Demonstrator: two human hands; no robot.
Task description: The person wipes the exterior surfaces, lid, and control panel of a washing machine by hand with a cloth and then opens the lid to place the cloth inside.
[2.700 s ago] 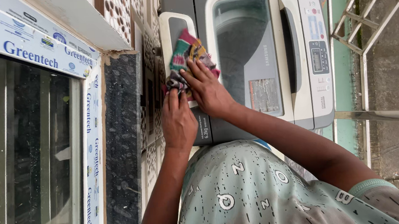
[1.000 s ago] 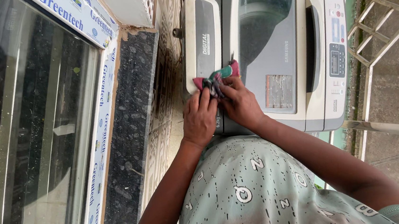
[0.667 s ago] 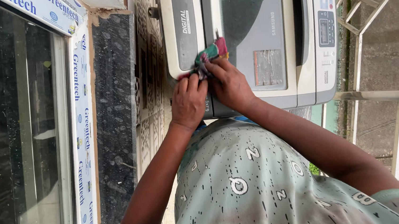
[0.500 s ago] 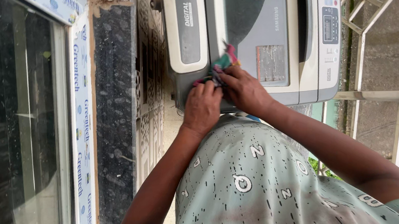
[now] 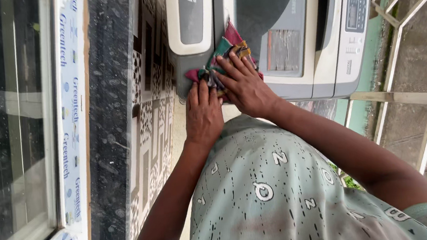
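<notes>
Head view: a crumpled cloth (image 5: 226,53), patterned in red, green and yellow, lies on the near edge of a grey and white washing machine (image 5: 292,86). Right hand (image 5: 243,84) presses it with fingers spread; left hand (image 5: 203,113) lies flat, fingers together, on its bunched end. A faded rectangular sticker (image 5: 283,49) sits on the lid, and a white strip with blue lettering (image 5: 68,111) lines the window frame.

Under your right hand (image 5: 245,84) lies a crumpled cloth (image 5: 224,53), patterned red, green and dark, pressed flat against the grey washing machine (image 5: 292,86); your left hand (image 5: 203,113) touches its near edge.
</notes>
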